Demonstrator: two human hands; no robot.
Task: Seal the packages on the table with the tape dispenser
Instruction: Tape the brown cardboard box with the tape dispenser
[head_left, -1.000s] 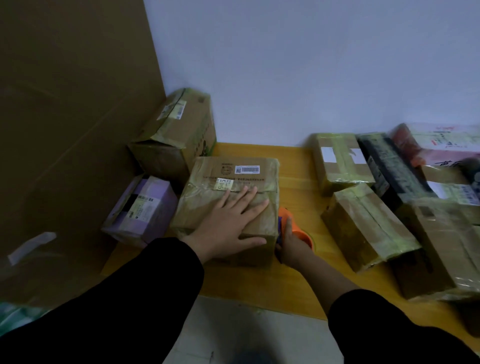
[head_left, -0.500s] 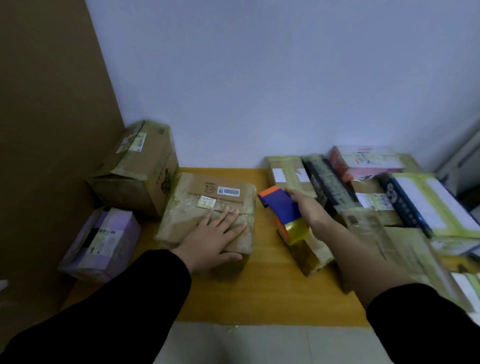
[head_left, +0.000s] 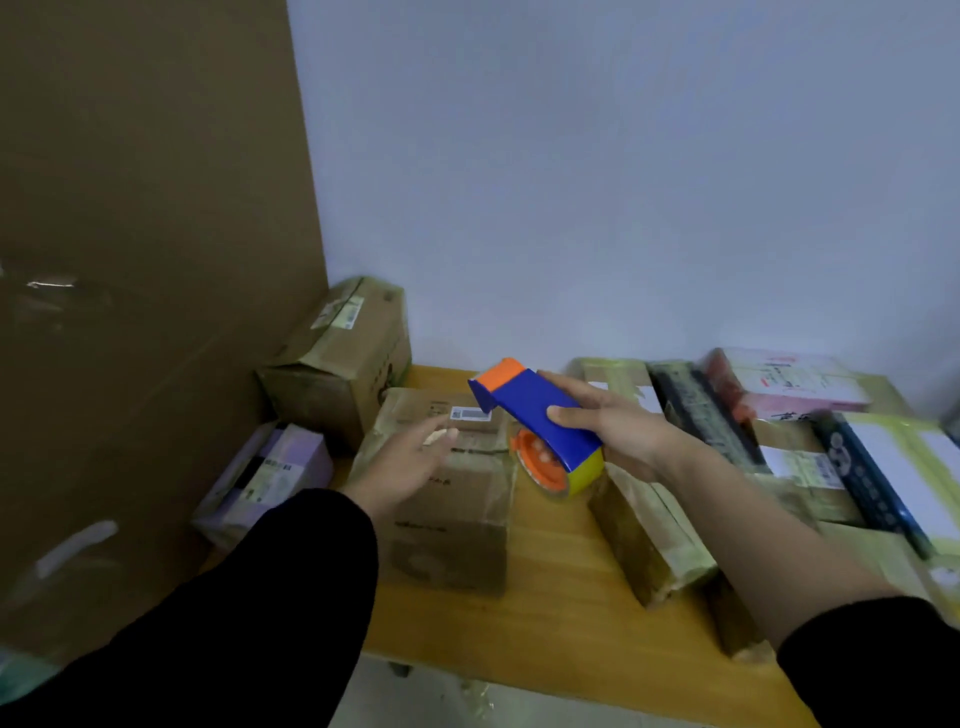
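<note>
Tape dispenser (head_left: 540, 418) raised, gripped in right hand (head_left: 618, 434); left hand (head_left: 408, 467) lifted off pkg (head_left: 457, 525), fingers loose.

No text was legible. Barcode sticker (head_left: 470, 414) on centre brown box (head_left: 452, 499) showed bars only, digits blurred. Labels on back-left carton (head_left: 343, 353), purple box (head_left: 280, 467), right-hand parcels (head_left: 795, 462) were too small to read.

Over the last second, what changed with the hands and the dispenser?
Right hand raised the tape dispenser from the table beside the brown box to above it, still gripping. Left hand, flat on the box before, now seems lifted, fingers loose. Packages unmoved.
</note>
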